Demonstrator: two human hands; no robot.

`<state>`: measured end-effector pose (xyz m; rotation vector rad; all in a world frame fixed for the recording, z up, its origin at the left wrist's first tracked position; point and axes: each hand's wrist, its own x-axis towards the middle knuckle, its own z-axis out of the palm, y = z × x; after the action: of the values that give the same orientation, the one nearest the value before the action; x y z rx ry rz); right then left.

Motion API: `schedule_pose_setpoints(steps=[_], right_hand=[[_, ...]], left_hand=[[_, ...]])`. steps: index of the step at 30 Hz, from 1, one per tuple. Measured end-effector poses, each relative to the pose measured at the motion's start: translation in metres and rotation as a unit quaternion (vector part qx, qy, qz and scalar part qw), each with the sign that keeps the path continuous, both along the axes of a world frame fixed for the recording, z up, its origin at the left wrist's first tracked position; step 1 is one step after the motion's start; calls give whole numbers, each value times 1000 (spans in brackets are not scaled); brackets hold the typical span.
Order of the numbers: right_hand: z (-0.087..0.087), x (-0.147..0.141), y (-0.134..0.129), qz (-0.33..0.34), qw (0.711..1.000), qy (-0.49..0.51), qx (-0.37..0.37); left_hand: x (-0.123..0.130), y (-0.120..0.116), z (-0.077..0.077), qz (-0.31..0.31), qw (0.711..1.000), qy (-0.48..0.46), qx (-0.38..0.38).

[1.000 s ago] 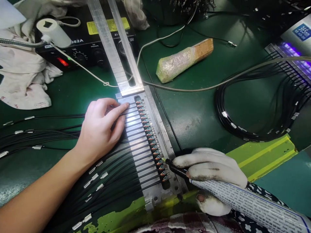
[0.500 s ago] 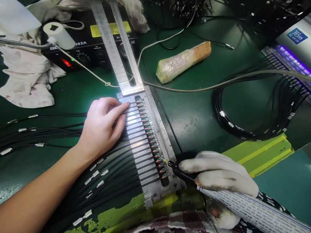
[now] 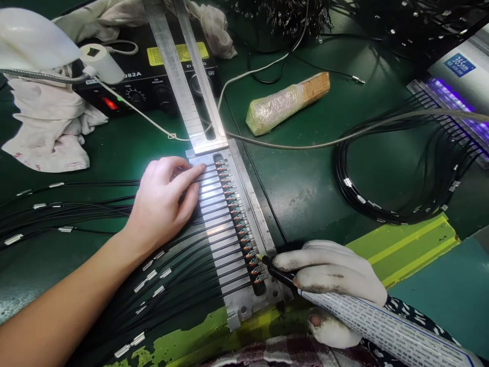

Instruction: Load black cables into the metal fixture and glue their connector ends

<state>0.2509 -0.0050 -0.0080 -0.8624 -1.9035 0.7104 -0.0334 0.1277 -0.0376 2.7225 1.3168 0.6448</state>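
Observation:
A metal fixture [image 3: 217, 229] lies on the green table, with a row of black cables [image 3: 229, 257] across it. Their stripped ends, with small orange and green wires [image 3: 244, 238], line up over a dark slot. My left hand [image 3: 164, 196] is bare and rests on the fixture's upper left part, fingertips pressed on the topmost cables. What its curled fingers hold underneath is hidden. My right hand [image 3: 340, 270], in a stained white glove, is closed round a printed tube [image 3: 367, 316] with a black nozzle. The nozzle's yellowish tip is at the lower wire ends.
Behind the fixture stands a black control box [image 3: 153, 76] beside a white lamp [image 3: 34, 38] and cloths [image 3: 49, 127]. A wrapped wooden block [image 3: 286, 102] lies behind right. Coiled cables [image 3: 355, 193] run to a purple-lit UV unit [image 3: 454, 97]. Yellow tape [image 3: 412, 250] marks the right side.
My right hand has moved slightly left with the tube, and the nozzle tip sits slightly lower along the row. My left hand keeps its place on the fixture. The view has shifted a little.

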Motion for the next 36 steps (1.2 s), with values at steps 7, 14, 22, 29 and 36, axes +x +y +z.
schedule_pose_setpoints(steps=[7,14,22,29,36], right_hand=[[1,0,1,3,1000,-3,-1],[1,-1,-1,2,1000,9,-4],[-4,-1,-3,1,1000,30,0],[-7,0,-5,7,999,40,-5],[-4,-1,-3,1,1000,27,-4]], left_hand=[[1,0,-1,2,1000,4,2],[1,0,-1,1,1000,-4,-1],[1,0,-1,-3,1000,-12,-4],[1,0,0,-1,1000,-12,-14],[1,0,-1,-10,1000,-4,-2]])
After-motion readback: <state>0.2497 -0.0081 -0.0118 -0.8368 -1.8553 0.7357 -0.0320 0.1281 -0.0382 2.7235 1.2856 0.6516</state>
